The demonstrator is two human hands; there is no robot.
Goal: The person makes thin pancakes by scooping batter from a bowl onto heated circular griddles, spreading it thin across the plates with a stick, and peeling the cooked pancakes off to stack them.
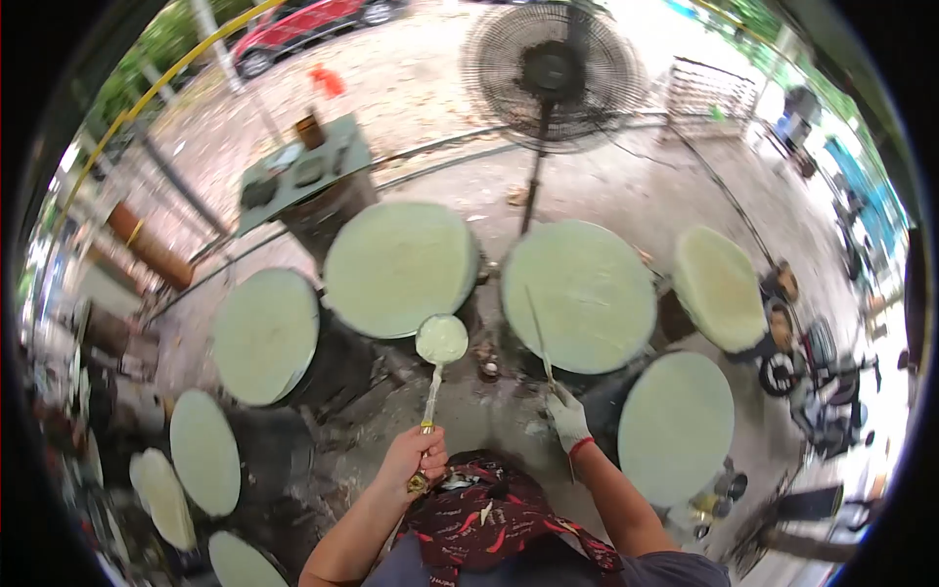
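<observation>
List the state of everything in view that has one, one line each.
Ladle: full of pale batter, held level by the left hand.
Stick: thin, held in the gloved right hand, tip over a round.
Rounds: covered with pale green batter.
Fan: upright; whether it spins cannot be told.
</observation>
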